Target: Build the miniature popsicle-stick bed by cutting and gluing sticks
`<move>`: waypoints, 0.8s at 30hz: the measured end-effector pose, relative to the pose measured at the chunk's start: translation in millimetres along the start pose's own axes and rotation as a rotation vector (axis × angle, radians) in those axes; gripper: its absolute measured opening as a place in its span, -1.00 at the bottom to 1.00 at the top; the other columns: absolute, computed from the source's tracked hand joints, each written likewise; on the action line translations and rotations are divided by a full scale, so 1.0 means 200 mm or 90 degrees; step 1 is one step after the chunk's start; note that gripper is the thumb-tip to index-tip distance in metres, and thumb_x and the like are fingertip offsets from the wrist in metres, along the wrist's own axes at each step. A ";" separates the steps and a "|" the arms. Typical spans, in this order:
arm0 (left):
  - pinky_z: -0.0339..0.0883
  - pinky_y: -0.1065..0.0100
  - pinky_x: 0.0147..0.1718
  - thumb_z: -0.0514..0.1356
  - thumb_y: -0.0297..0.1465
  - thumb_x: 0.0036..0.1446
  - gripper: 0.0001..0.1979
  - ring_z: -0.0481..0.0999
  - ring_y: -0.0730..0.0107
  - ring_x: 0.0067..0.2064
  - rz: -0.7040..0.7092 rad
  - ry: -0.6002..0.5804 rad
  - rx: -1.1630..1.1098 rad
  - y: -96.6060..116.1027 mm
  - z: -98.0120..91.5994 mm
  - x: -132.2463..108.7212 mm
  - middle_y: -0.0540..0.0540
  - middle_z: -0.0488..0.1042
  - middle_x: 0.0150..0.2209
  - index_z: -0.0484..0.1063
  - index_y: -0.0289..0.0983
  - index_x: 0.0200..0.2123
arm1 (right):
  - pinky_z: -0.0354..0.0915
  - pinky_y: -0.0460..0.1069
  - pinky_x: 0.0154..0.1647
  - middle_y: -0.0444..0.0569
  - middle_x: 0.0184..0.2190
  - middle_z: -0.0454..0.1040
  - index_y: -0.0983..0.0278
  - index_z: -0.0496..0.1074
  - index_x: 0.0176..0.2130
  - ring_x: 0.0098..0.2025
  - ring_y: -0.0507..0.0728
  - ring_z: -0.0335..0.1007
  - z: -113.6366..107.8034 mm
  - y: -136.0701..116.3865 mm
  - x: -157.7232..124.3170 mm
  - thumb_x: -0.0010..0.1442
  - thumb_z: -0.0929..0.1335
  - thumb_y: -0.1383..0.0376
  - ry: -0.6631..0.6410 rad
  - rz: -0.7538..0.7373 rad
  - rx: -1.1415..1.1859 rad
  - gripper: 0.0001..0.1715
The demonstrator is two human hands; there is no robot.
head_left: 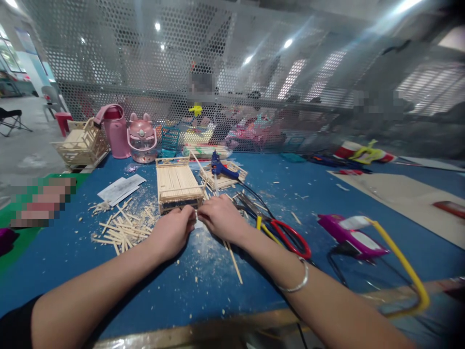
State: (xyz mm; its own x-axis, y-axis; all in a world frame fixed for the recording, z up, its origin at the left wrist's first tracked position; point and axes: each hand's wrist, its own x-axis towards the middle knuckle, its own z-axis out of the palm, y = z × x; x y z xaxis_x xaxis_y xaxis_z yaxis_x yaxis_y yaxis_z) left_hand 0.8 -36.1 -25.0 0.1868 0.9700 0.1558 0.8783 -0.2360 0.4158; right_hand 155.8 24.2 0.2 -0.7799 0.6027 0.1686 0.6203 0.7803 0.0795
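Note:
My left hand (175, 227) and my right hand (222, 217) meet fingertip to fingertip over the blue tabletop, just in front of a small stick-built bed model (177, 182). Both are closed in a pinch; whatever sits between the fingers is too small and hidden to name. Left of my left hand lies a pile of loose wooden sticks (123, 230). Beyond my right hand a blue hot glue gun (225, 169) rests on a flat stick frame (241, 175). Red-handled scissors (290, 237) and pliers with a yellow handle (267, 228) lie beside my right wrist.
At the back left stand another stick model (82, 143), a pink flask (115, 133) and a pink bear-eared bottle (142, 140). White paper slips (121, 188) lie nearby. A purple device with a yellow arm (356, 237) is on the right. Perforated metal screen (145, 63) rises behind.

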 end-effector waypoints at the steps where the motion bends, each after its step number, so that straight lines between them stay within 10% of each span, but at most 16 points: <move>1: 0.29 0.29 -0.34 0.05 -0.44 0.12 -0.87 0.51 0.16 -0.23 0.000 -0.010 0.003 0.00 -0.01 0.00 -0.18 0.49 -0.26 0.27 -0.24 -0.21 | -0.13 -0.01 -0.35 -0.03 -0.42 0.50 0.30 0.47 -0.40 -0.30 0.09 0.29 0.00 0.00 0.00 0.17 0.29 0.33 -0.002 -0.002 0.003 -0.82; 24: 0.21 0.33 -0.42 0.14 -0.45 0.06 -0.86 0.52 0.14 -0.25 -0.025 -0.004 -0.048 0.01 -0.03 0.01 -0.11 0.52 -0.32 0.21 -0.22 -0.31 | -0.10 0.02 -0.32 0.02 -0.40 0.52 0.32 0.47 -0.41 -0.27 0.14 0.33 -0.03 -0.10 -0.03 0.17 0.25 0.38 -0.030 0.088 -0.017 -0.77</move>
State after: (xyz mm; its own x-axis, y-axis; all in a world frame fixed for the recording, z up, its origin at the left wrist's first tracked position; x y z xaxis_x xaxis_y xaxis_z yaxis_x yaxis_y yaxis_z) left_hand 0.2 -35.1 -19.1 0.1562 0.9788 0.1325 0.8493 -0.2016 0.4879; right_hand 148.8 4.6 3.1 -0.6895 0.7119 0.1330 0.7236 0.6851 0.0843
